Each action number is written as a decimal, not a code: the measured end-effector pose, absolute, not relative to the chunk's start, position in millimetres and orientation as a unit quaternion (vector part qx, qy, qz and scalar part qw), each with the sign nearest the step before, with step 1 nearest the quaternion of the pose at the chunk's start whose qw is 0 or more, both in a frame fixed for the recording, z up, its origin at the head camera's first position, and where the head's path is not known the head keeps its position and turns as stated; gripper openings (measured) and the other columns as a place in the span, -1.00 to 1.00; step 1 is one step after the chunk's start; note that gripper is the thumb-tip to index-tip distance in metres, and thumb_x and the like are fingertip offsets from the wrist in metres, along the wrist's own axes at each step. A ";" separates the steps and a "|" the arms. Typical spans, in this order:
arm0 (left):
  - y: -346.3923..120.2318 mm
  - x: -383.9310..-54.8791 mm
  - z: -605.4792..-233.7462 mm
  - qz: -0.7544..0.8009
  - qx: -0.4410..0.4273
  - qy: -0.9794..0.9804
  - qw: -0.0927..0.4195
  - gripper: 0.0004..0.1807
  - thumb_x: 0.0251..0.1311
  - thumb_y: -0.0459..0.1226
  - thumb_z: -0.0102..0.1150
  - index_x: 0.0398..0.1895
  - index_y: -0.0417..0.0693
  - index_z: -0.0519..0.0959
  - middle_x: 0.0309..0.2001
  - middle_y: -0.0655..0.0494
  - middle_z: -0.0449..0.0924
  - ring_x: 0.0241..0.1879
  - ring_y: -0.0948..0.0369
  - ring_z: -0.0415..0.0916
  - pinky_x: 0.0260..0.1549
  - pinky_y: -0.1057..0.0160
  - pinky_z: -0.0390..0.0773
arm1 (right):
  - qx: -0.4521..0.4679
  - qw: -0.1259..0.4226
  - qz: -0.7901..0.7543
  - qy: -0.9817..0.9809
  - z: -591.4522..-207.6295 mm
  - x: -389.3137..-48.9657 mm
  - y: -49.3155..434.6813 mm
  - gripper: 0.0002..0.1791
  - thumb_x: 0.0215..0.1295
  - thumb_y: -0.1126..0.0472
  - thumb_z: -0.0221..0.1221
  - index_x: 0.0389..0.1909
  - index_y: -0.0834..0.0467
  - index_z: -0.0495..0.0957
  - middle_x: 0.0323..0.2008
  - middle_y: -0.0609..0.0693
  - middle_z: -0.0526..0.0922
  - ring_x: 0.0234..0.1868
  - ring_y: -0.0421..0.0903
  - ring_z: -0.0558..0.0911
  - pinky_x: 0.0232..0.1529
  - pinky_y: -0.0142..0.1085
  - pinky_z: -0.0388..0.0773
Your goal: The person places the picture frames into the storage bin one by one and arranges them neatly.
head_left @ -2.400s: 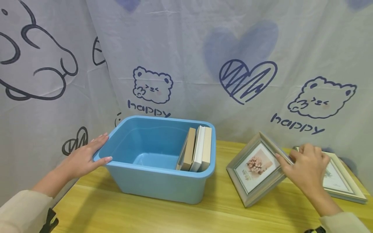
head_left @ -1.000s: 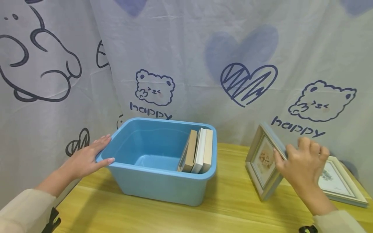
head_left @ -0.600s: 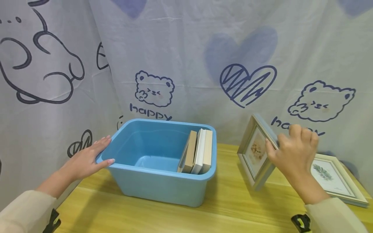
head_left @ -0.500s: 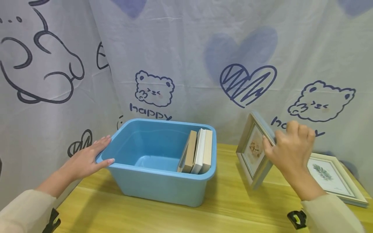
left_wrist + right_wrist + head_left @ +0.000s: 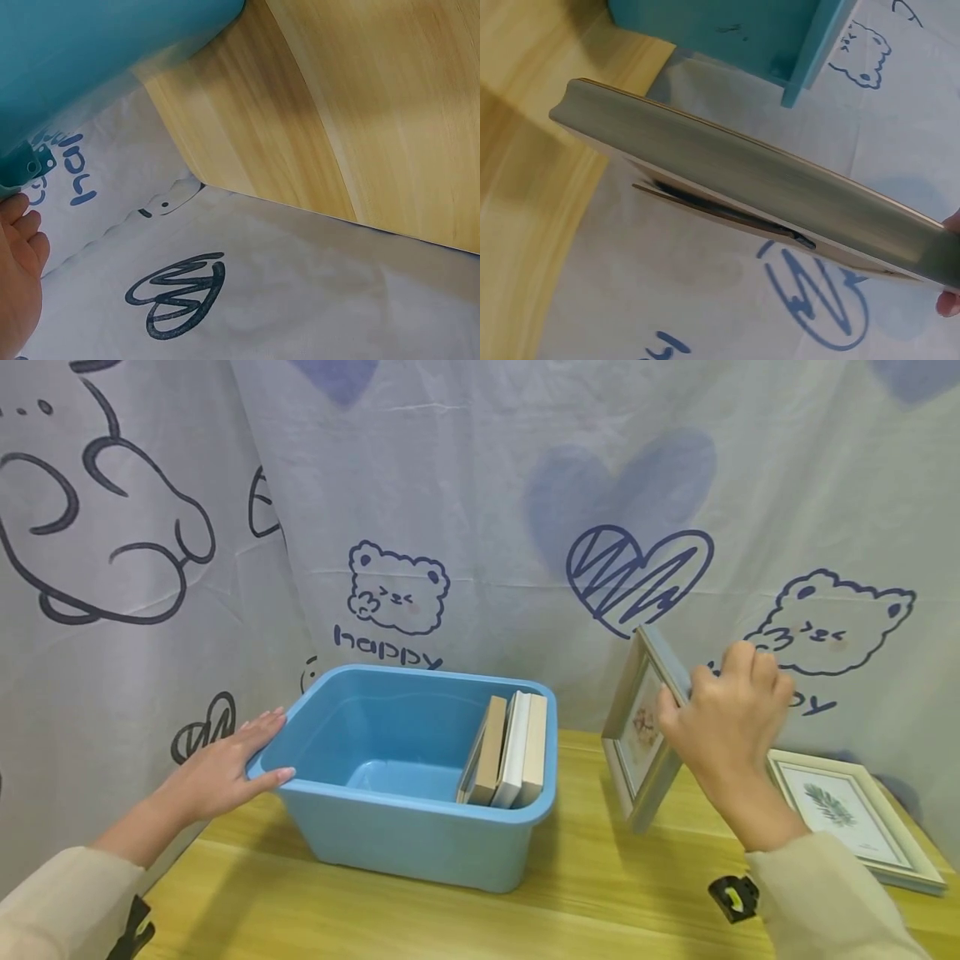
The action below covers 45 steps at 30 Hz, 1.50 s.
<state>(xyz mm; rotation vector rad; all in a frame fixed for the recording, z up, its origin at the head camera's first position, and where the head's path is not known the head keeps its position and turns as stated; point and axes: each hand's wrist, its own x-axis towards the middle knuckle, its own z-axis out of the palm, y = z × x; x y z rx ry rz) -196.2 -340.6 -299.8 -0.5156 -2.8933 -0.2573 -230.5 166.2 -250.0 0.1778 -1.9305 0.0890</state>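
My left hand [image 5: 217,772] rests on the near left corner of the blue plastic tub [image 5: 405,835], fingers along the rim and thumb over its front edge. Several flat, rectangular, book-like items [image 5: 513,747] stand upright at the tub's right end. To the right of the tub, my right hand [image 5: 731,718] grips a picture frame [image 5: 618,747] by its upper edge, thumb on the front. Its flower picture faces left. The right wrist view shows the frame's grey side [image 5: 742,172] and the stand leg [image 5: 705,211] on its back.
A second picture frame [image 5: 847,818] with a leaf print lies face up at the table's right end. A printed white curtain [image 5: 480,527] hangs behind and left of the wooden table [image 5: 420,918]. The tub's left part shows bare floor.
My right hand has raised the flower picture frame, turned it more edge-on and carried it left, toward the tub. More of the leaf-print frame shows. The left hand stays on the rim.
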 end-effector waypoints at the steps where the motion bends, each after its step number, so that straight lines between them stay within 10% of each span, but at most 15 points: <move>1: -340.7 -196.1 -299.7 -0.087 -0.174 -0.976 0.096 -0.15 0.16 0.06 0.07 0.35 -0.34 0.15 0.37 -0.28 0.11 0.27 -0.34 0.14 0.15 -0.32 0.21 | 0.075 0.566 0.038 -0.820 -247.6 -230.4 164.7 -0.55 0.06 0.08 0.06 -0.66 0.46 0.42 -0.42 0.32 0.32 -0.35 0.25 0.25 -0.40 0.02 0.14; 45: -339.6 -196.6 -302.5 -0.096 -0.167 -0.976 0.098 -0.16 0.16 0.05 0.06 0.37 -0.30 0.13 0.37 -0.28 0.11 0.26 -0.34 0.15 0.12 -0.37 0.21 | 0.053 0.557 0.083 -0.824 -139.6 -223.7 92.6 -0.53 0.15 0.04 0.03 -0.54 0.44 0.54 -0.19 0.30 0.40 -0.09 0.24 0.27 -0.12 0.04 0.15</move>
